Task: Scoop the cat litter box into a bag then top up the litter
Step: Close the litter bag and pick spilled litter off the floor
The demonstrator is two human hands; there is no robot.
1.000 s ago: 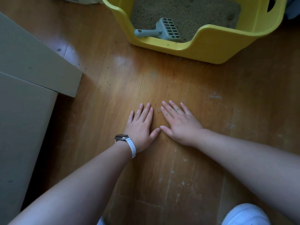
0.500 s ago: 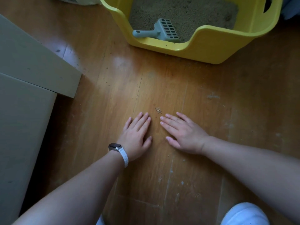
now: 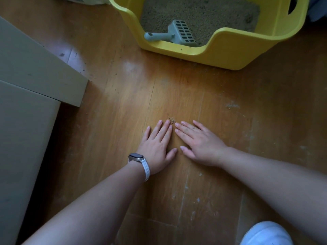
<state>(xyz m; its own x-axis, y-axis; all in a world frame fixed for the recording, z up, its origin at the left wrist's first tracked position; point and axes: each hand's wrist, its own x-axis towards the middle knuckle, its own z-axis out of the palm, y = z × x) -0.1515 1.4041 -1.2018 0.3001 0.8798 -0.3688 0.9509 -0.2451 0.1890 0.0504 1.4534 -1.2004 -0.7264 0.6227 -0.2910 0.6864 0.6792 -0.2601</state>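
Observation:
A yellow litter box (image 3: 228,50) stands on the wooden floor at the top, filled with brownish litter (image 3: 200,13). A grey slotted scoop (image 3: 175,33) lies in the litter near the box's low front lip. My left hand (image 3: 157,147), with a white-banded watch on the wrist, lies flat on the floor with straight fingers. My right hand (image 3: 200,142) lies flat beside it, fingers angled toward the left hand. A small heap of spilled litter grains (image 3: 172,120) sits on the floor just beyond the fingertips of both hands.
A cardboard box (image 3: 26,106) with an open flap fills the left side. Scattered grains dot the floor in front of the litter box. A white shoe (image 3: 265,234) shows at the bottom right. Something pale lies at the top left edge.
Both hands slid back toward me, leaving a small heap of grains exposed, then moved forward again so their fingertips flank the heap.

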